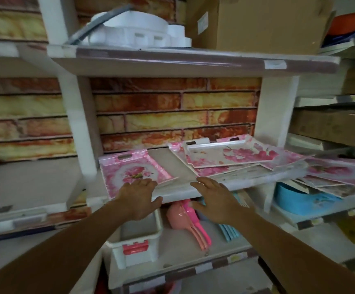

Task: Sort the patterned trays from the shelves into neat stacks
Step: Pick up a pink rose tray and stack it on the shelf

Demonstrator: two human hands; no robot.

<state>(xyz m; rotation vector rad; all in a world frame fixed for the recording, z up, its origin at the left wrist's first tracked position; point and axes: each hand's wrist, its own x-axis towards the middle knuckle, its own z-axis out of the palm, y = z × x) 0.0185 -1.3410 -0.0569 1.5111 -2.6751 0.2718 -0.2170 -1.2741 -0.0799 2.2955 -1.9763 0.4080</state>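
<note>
**Both hands reaching for the pink trays on the middle shelf**

Head view: the person is reaching both hands toward the front edge of the middle shelf [178,193]. The left hand [139,196] is lying with fingers spread and relaxed over the near edge of a single pink flowered tray [134,170] at the left of the shelf, grasping nothing yet. The right hand [211,198] is hovering, fingers released, at the shelf lip just in front of a loose, skewed pile of trays [231,158] on the right. More trays [338,175] are slumping off to the far right, overhanging a blue tub [299,198].

To do this well, I would judge that the single tray should be slid forward and lifted flat by its two edges, then the skewed pile squared up before moving it, since the topmost trays are sitting crooked and could slide.

Below, a white bin with a red latch [136,245], pink scoops [191,223] and a cardboard box [257,22] overhead are crowding the space.
</note>
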